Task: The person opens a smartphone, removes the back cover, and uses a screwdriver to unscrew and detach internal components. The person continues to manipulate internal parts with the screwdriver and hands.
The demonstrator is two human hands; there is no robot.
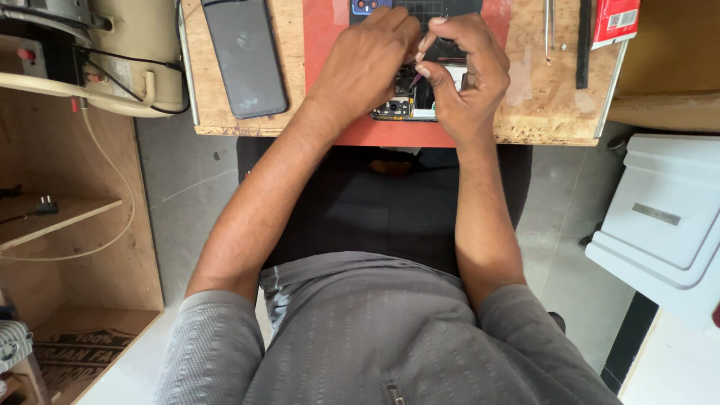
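An opened phone [409, 107] with bare circuit parts lies on a red mat [322, 30] on a small wooden table. My left hand [367, 64] rests on top of it, fingers curled down over its middle. My right hand [465, 71] sits beside it on the right, thumb and forefinger pinched on a thin pointed tool [417, 75] whose tip touches the phone's inside. Both hands hide most of the phone.
A dark phone panel [244, 56] lies on the table [210, 112] at the left. Tweezers [550, 26] and a black strip [584, 41] lie at the right, next to a red box [615, 21]. A cream machine [127, 52] stands left, a white case [667, 217] right.
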